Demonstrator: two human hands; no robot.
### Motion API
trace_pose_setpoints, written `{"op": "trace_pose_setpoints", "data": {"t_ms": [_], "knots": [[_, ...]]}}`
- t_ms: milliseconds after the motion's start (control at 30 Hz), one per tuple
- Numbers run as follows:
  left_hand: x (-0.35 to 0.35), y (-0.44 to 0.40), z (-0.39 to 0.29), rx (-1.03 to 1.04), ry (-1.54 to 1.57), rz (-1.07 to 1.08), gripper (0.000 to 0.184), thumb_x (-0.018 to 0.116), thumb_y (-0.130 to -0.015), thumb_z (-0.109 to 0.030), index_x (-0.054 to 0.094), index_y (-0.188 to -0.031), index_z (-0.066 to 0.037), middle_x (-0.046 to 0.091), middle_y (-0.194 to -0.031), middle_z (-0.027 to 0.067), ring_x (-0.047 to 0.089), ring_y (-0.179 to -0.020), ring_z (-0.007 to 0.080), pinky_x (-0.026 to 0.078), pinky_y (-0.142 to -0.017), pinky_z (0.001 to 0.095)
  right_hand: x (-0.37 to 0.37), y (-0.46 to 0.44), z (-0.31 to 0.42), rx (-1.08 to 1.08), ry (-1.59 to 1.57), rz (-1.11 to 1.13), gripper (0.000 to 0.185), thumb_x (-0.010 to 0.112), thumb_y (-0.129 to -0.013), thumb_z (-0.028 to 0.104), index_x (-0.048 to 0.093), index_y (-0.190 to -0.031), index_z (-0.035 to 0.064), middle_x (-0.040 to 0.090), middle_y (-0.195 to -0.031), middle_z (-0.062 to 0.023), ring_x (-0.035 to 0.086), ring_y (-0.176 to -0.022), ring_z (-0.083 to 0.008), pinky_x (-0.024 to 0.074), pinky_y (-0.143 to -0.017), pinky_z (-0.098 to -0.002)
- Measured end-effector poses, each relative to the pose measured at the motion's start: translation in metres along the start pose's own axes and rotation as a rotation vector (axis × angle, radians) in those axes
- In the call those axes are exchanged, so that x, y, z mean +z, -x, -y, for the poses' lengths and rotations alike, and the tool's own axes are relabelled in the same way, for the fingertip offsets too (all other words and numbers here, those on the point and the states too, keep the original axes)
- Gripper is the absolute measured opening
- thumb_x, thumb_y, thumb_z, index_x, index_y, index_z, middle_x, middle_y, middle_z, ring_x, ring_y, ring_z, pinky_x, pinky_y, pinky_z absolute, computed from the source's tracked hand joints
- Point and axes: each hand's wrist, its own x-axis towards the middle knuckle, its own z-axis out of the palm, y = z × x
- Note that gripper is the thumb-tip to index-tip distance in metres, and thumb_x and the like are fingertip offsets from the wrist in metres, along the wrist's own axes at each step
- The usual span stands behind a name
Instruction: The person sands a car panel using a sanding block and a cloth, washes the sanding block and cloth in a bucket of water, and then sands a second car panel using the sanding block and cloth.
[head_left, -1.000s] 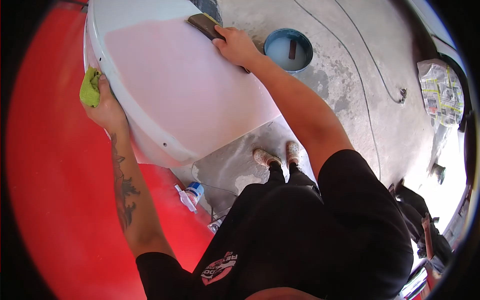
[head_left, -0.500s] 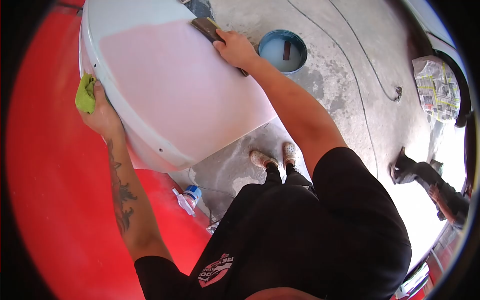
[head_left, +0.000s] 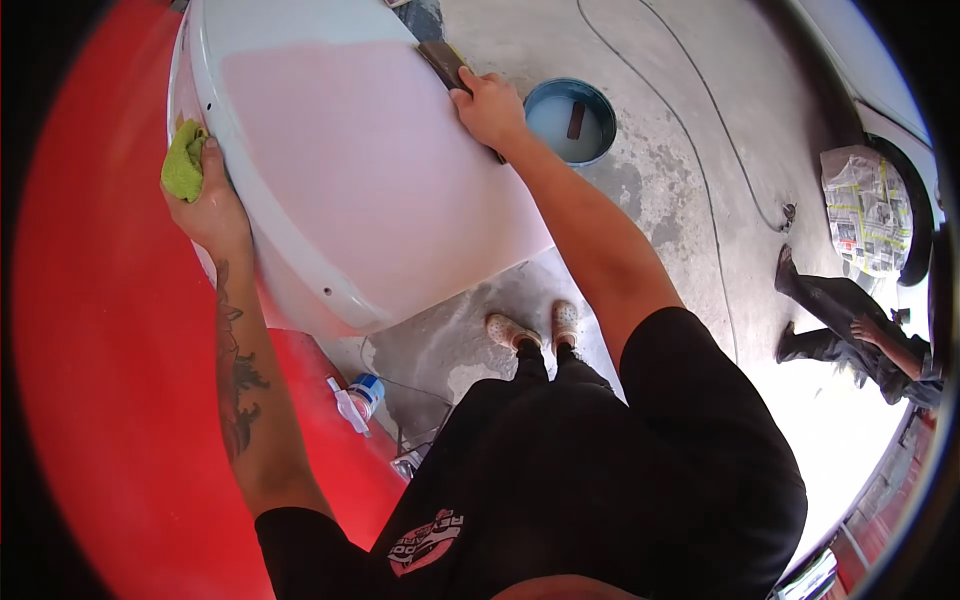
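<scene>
My right hand [head_left: 492, 108] grips a long brown sanding block [head_left: 445, 66], laid along the right edge of a pale car panel [head_left: 370, 170]. The panel has a broad pinkish-white patch inside a pale blue-white border. A bunched green cloth [head_left: 184, 162] is held in my left hand [head_left: 212, 205], beside the panel's left rim, with the thumb over the cloth. Some of the left fingers are hidden behind the cloth and rim.
A bucket [head_left: 541, 112] of cloudy water with a small dark block [head_left: 576, 120] stands right of the panel. Red bodywork [head_left: 130, 400] lies left. A blue-labelled container [head_left: 366, 393] sits below. Cables [head_left: 700, 165] cross the floor. Another person [head_left: 850, 325] is at right, near a paper-covered wheel [head_left: 868, 215].
The view has tilted slightly, shifting the panel and bucket in frame. My right hand and the sanding block have slid a little to the right. The other person's legs have changed position.
</scene>
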Motion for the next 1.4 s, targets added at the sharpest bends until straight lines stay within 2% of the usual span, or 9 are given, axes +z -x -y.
{"op": "trace_pose_setpoints", "data": {"t_ms": [167, 267, 467, 700, 800, 967, 1100, 1200, 1400], "knots": [[0.000, 0.001, 0.002, -0.035, -0.021, -0.010, 0.036, 0.069, -0.099, -0.014, 0.065, -0.132, 0.002, 0.069, -0.131, 0.0116, 0.064, -0.120, 0.0216, 0.046, -0.108, 0.0339, -0.047, 0.146, 0.030, -0.253, -0.123, -0.087, 0.052, 0.070, -0.092, 0.024, 0.062, -0.141, 0.0088, 0.059, -0.121, -0.0197, 0.057, -0.104, -0.0398, 0.0480, -0.095, -0.0482], [-0.001, 0.001, -0.001, -0.025, -0.035, 0.005, 0.038, 0.069, -0.099, -0.015, 0.064, -0.133, 0.002, 0.069, -0.130, 0.0117, 0.064, -0.119, 0.0214, 0.046, -0.107, 0.0337, -0.074, 0.180, 0.045, -0.205, -0.121, 0.065, 0.054, 0.070, -0.091, 0.023, 0.061, -0.143, 0.0098, 0.058, -0.122, -0.0180, 0.059, -0.102, -0.0379, 0.0513, -0.091, -0.0475], [-0.001, 0.002, -0.001, 0.017, -0.036, 0.002, 0.037, 0.070, -0.099, -0.016, 0.065, -0.130, 0.003, 0.069, -0.128, 0.0117, 0.064, -0.116, 0.0206, 0.047, -0.105, 0.0333, -0.018, 0.001, 0.032, -0.100, 0.090, 0.035, 0.049, 0.058, -0.101, 0.033, 0.058, -0.143, 0.0077, 0.063, -0.126, -0.0224, 0.059, -0.114, -0.0432, 0.0510, -0.097, -0.0491], [-0.001, -0.002, 0.012, 0.050, 0.004, 0.003, 0.042, 0.074, -0.095, -0.021, 0.063, -0.128, 0.003, 0.069, -0.122, 0.0119, 0.064, -0.114, 0.0229, 0.047, -0.103, 0.0354, -0.073, 0.182, 0.067, -0.310, -0.088, 0.050, 0.063, 0.070, -0.089, 0.022, 0.054, -0.148, 0.0079, 0.058, -0.135, -0.0208, 0.057, -0.106, -0.0403, 0.0498, -0.094, -0.0509], [-0.002, -0.002, 0.012, 0.016, 0.020, 0.002, 0.042, 0.075, -0.095, -0.022, 0.063, -0.127, 0.003, 0.069, -0.123, 0.0122, 0.064, -0.114, 0.0229, 0.047, -0.103, 0.0350, -0.073, 0.174, 0.067, -0.354, -0.131, 0.078, 0.063, 0.071, -0.088, 0.020, 0.055, -0.148, 0.0076, 0.058, -0.136, -0.0204, 0.057, -0.106, -0.0399, 0.0495, -0.096, -0.0504], [0.000, 0.003, -0.008, 0.014, -0.065, 0.003, 0.035, 0.068, -0.100, -0.013, 0.064, -0.131, 0.004, 0.069, -0.128, 0.0120, 0.064, -0.117, 0.0208, 0.046, -0.106, 0.0336, -0.013, 0.005, 0.059, -0.307, -0.101, -0.042, 0.050, 0.059, -0.098, 0.025, 0.057, -0.141, 0.0004, 0.066, -0.124, -0.0249, 0.060, -0.108, -0.0456, 0.0487, -0.097, -0.0485], [0.001, -0.002, 0.003, 0.015, -0.039, -0.009, 0.035, 0.068, -0.099, -0.014, 0.065, -0.130, 0.003, 0.069, -0.129, 0.0110, 0.064, -0.117, 0.0205, 0.047, -0.106, 0.0340, -0.033, 0.072, 0.072, -0.367, -0.125, -0.074, 0.051, 0.067, -0.091, 0.024, 0.060, -0.137, 0.0024, 0.066, -0.120, -0.0216, 0.062, -0.098, -0.0439, 0.0521, -0.089, -0.0511], [0.001, 0.002, -0.001, -0.039, -0.060, -0.026, 0.035, 0.069, -0.099, -0.015, 0.066, -0.130, 0.002, 0.069, -0.129, 0.0105, 0.064, -0.117, 0.0206, 0.046, -0.106, 0.0339, -0.071, 0.168, 0.090, -0.376, -0.132, 0.035, 0.065, 0.075, -0.084, 0.017, 0.057, -0.145, 0.0044, 0.058, -0.134, -0.0226, 0.059, -0.102, -0.0409, 0.0522, -0.091, -0.0502], [-0.002, 0.002, 0.004, -0.009, -0.052, -0.006, 0.035, 0.068, -0.099, -0.013, 0.065, -0.130, 0.002, 0.069, -0.129, 0.0103, 0.064, -0.117, 0.0212, 0.046, -0.106, 0.0337, -0.016, 0.020, 0.077, -0.311, 0.018, -0.036, 0.051, 0.060, -0.098, 0.025, 0.055, -0.143, 0.0015, 0.064, -0.128, -0.0227, 0.061, -0.107, -0.0441, 0.0515, -0.096, -0.0511]]}}
